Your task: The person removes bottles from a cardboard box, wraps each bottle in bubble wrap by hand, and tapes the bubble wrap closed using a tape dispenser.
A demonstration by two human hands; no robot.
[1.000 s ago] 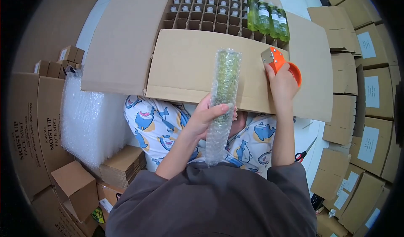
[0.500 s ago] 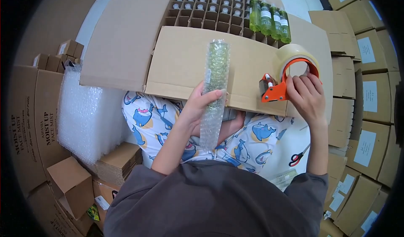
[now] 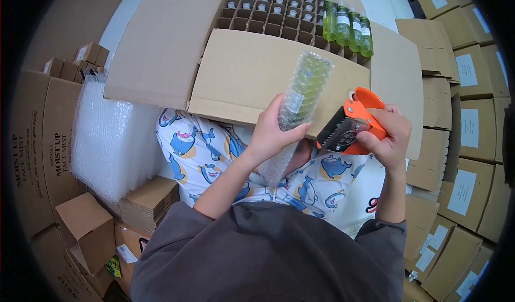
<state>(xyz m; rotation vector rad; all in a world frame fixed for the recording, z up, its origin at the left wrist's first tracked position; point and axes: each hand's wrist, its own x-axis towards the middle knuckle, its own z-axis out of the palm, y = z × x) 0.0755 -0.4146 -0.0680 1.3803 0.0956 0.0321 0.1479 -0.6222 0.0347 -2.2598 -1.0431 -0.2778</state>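
My left hand [image 3: 274,129] is wrapped round a bottle in bubble wrap [image 3: 307,91], tilted with its upper end to the right. Green shows through the clear wrap, and a loose tail of wrap hangs below my hand. In my right hand [image 3: 390,135] is an orange tape dispenser [image 3: 357,124], its toothed cutting edge turned towards the wrapped bottle. A gap separates the two. Beyond both hands lies the closed flap [image 3: 241,76] of a large carton. Several green bottles [image 3: 343,25] rest on the carton's dividers at the right.
Several capped bottles stand in the cardboard dividers [image 3: 257,25]. A stack of bubble wrap sheets [image 3: 107,141] is at my left, beside folded cardboard [image 3: 150,200] and an open small box [image 3: 88,227]. Labelled cartons [image 3: 469,127] line the right side. Red-handled scissors [image 3: 372,204] lie by my right forearm.
The wrapped bottle has tilted and shifted right in my left hand. My right hand has turned the tape dispenser, bringing its cutting edge round towards the bottle and lower.
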